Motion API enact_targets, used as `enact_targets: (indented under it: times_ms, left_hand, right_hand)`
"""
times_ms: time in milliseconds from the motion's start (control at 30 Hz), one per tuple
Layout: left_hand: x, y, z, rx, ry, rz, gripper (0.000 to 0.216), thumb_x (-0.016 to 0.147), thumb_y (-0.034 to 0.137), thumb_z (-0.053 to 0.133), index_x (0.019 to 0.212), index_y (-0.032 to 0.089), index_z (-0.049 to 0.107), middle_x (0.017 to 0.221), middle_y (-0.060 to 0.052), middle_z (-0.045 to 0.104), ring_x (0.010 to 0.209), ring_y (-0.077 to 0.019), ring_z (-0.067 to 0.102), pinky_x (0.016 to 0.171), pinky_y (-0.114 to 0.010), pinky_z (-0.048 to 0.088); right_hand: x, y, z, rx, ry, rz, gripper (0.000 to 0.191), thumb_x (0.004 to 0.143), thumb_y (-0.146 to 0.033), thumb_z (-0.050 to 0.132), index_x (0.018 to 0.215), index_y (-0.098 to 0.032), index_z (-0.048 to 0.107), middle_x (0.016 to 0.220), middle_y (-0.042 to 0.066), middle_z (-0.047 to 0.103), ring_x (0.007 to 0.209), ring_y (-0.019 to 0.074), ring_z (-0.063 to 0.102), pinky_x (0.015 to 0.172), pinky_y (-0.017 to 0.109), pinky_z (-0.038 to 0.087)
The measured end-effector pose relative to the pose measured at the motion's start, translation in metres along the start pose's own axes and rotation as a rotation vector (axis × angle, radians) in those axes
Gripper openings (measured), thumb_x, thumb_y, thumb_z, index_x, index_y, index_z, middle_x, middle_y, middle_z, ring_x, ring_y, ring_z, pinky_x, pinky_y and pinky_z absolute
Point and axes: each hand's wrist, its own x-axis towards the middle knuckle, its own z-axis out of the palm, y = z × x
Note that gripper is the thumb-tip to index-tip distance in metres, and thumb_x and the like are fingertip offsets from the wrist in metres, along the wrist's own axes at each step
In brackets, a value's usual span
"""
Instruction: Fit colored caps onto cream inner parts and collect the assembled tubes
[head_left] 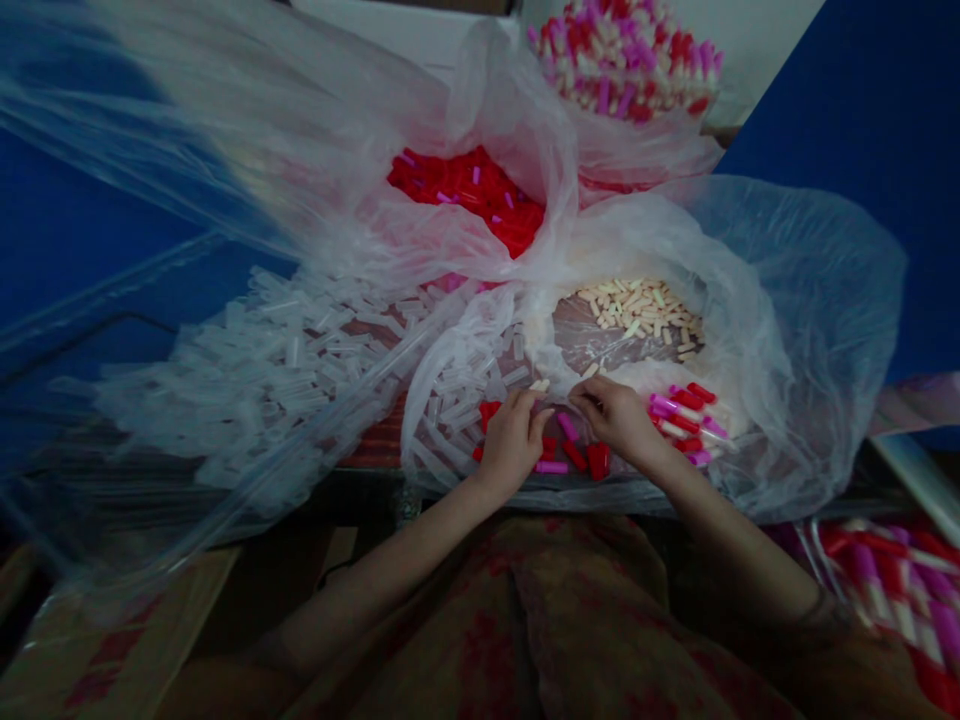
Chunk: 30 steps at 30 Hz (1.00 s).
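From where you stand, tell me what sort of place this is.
Probably a small workshop or packing spot for hand work on little parts. Showing it: a heap of clear tubes, red pieces in a plastic bag, and a pile of cream pieces.

Bag point(832, 280): glossy, thin plastic. Cream pieces point(646, 304): matt, smooth.

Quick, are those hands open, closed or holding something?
Left hand: curled near cream pieces; grip unclear.
Right hand: curled; whether it holds anything is unclear.
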Motion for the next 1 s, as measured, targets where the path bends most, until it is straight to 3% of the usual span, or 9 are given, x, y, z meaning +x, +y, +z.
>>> enact_targets:
  times_ms: [100, 200, 333, 467, 567, 700, 800, 900, 1000]
  left_hand:
    - [-0.003, 0.008, -0.001, 0.33, -0.12, 0.062, 0.022, 0.094, 0.028, 0.051, 0.089, 0.014, 0.067, 0.102, -0.013, 0.065, 0.104, -0.0287, 0.056, 0.092, -0.042, 0.044]
    - [-0.002, 0.021, 0.007, 0.501, -0.154, 0.065, 0.038, 0.093, 0.043, 0.049, 0.089, 0.011, 0.069, 0.105, -0.019, 0.064, 0.113, -0.0369, 0.05, 0.092, -0.049, 0.042]
    - [0.009, 0.031, 0.021, 0.569, -0.181, 0.016, 0.047, 0.091, 0.052, 0.049, 0.095, 0.01, 0.069, 0.1, -0.021, 0.065, 0.108, -0.0372, 0.052, 0.087, -0.049, 0.043]
    - [0.015, 0.031, 0.029, 0.544, -0.217, 0.003, 0.043, 0.088, 0.05, 0.055, 0.095, 0.01, 0.069, 0.101, -0.02, 0.065, 0.108, -0.0377, 0.053, 0.086, -0.05, 0.044]
    - [0.014, 0.033, 0.033, 0.511, -0.246, 0.032, 0.037, 0.086, 0.044, 0.06, 0.096, 0.009, 0.068, 0.103, -0.019, 0.065, 0.106, -0.0373, 0.053, 0.087, -0.05, 0.044]
    - [0.011, 0.034, 0.035, 0.466, -0.265, 0.073, 0.018, 0.084, 0.025, 0.058, 0.093, 0.011, 0.065, 0.102, -0.016, 0.064, 0.103, -0.0329, 0.055, 0.084, -0.043, 0.045]
    - [0.012, 0.026, 0.026, 0.32, -0.25, 0.062, 0.01, 0.087, 0.021, 0.05, 0.088, 0.015, 0.059, 0.088, -0.01, 0.064, 0.091, -0.0255, 0.058, 0.079, -0.036, 0.044]
    - [0.013, 0.014, 0.01, 0.047, -0.203, 0.013, 0.008, 0.092, 0.024, 0.045, 0.093, 0.018, 0.05, 0.075, -0.002, 0.058, 0.074, -0.0186, 0.056, 0.067, -0.03, 0.041]
    - [0.012, 0.008, -0.007, -0.194, -0.216, 0.017, 0.007, 0.093, 0.024, 0.043, 0.099, 0.019, 0.043, 0.071, 0.002, 0.054, 0.066, -0.0148, 0.053, 0.063, -0.026, 0.039]
  right_hand:
    - [0.005, 0.014, -0.019, -0.113, 0.098, 0.053, 0.016, 0.089, -0.023, 0.052, 0.087, -0.017, 0.067, 0.084, 0.007, 0.067, 0.078, 0.0187, 0.061, 0.072, 0.027, 0.042]
    - [0.018, 0.029, -0.033, -0.312, 0.158, 0.097, 0.021, 0.09, -0.024, 0.05, 0.092, -0.014, 0.069, 0.091, 0.01, 0.067, 0.085, 0.0216, 0.061, 0.075, 0.029, 0.042]
    - [0.047, 0.041, -0.037, -0.526, -0.045, 0.137, 0.025, 0.089, -0.017, 0.049, 0.096, -0.011, 0.072, 0.097, 0.014, 0.065, 0.087, 0.0232, 0.061, 0.076, 0.03, 0.042]
    - [0.067, 0.046, -0.029, -0.565, -0.292, 0.064, 0.028, 0.084, -0.01, 0.054, 0.104, -0.014, 0.073, 0.1, 0.013, 0.065, 0.09, 0.0209, 0.062, 0.079, 0.027, 0.042]
    - [0.072, 0.048, -0.025, -0.562, -0.342, 0.035, 0.028, 0.083, -0.008, 0.056, 0.103, -0.016, 0.073, 0.099, 0.012, 0.066, 0.088, 0.0203, 0.062, 0.078, 0.026, 0.042]
    - [0.072, 0.05, -0.028, -0.577, -0.312, 0.032, 0.019, 0.086, -0.016, 0.057, 0.101, -0.013, 0.07, 0.1, 0.014, 0.067, 0.089, 0.0222, 0.063, 0.076, 0.028, 0.041]
    - [0.063, 0.046, -0.038, -0.481, -0.174, 0.041, 0.019, 0.089, -0.021, 0.054, 0.099, -0.011, 0.066, 0.089, 0.012, 0.067, 0.081, 0.0208, 0.061, 0.071, 0.028, 0.041]
    - [0.043, 0.035, -0.045, -0.121, -0.023, -0.033, 0.018, 0.088, -0.028, 0.056, 0.094, -0.013, 0.065, 0.08, 0.007, 0.065, 0.071, 0.0167, 0.057, 0.066, 0.026, 0.041]
    - [0.023, 0.021, -0.043, 0.232, -0.025, -0.092, 0.023, 0.088, -0.036, 0.057, 0.093, -0.015, 0.065, 0.08, 0.004, 0.065, 0.07, 0.0151, 0.057, 0.063, 0.025, 0.041]
